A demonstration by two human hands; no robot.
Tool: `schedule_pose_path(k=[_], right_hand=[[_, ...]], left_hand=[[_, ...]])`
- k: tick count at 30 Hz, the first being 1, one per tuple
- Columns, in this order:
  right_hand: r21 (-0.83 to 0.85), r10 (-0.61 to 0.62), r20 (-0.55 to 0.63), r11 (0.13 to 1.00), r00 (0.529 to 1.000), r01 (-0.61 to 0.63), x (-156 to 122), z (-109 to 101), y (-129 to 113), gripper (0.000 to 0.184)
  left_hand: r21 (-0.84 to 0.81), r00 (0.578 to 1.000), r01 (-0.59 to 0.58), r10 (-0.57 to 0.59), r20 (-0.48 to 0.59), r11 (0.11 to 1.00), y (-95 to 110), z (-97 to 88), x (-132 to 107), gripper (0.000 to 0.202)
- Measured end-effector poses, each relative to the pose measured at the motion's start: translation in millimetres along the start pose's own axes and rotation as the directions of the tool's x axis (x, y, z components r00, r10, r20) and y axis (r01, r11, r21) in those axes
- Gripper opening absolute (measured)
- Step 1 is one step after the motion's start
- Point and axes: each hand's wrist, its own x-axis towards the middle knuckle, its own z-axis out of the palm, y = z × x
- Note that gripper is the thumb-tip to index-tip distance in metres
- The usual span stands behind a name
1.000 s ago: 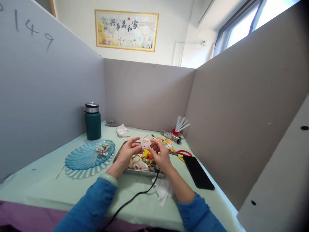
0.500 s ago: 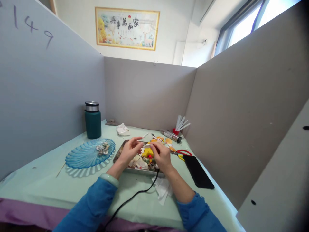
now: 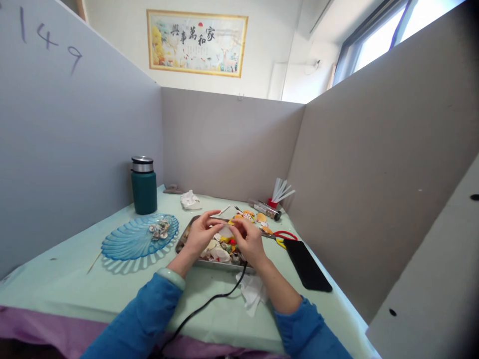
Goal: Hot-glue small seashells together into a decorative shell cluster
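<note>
— By the left hand [image 3: 200,237] and the right hand [image 3: 249,239], what is held?
— A pale shell [image 3: 225,232]. It is pinched at its edges by the fingertips of both hands, which are held close together.
— And beneath them?
— A metal tray [image 3: 220,268], filled with mixed shells [image 3: 219,254]; small yellow and red pieces are seen among them. Its near rim is crossed, in this view, by a black cord [image 3: 209,301]. A crumpled tissue [image 3: 251,295] is laid below the right wrist.
— What is placed right of the right hand?
— Scissors [image 3: 286,236] with red and yellow handles, then a black phone [image 3: 307,265].
— Left of the left hand?
— A blue scalloped plate [image 3: 125,244], with a cluster of small shells [image 3: 159,230] gathered on it.
— And farther away?
— Beyond the right hand, a clear tube [image 3: 264,210] is laid near white strips [image 3: 280,189] stood in a red holder [image 3: 272,203]. Beyond the left hand, crumpled white paper [image 3: 190,200] is seen, with a green bottle [image 3: 144,192] farther left, by the partition [image 3: 86,134].
</note>
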Motion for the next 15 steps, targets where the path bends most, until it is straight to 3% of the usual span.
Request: schedule_pose_path(k=[6,15], right_hand=[[0.024,-0.1,0.056,0.995,0.993,0.099,1.0,-0.9,0.4,0.012],[0.011,-0.092,0.059,0.996,0.994,0.092,-0.2,0.3,1.0,0.011]], left_hand=[[0.029,1.0,0.012,-0.013,0.005,1.0,-1.4,-0.7,0.7,0.055],[0.041,0.999,0.022,-0.024,0.044,0.999,-0.1,-1.0,-0.1,0.051]])
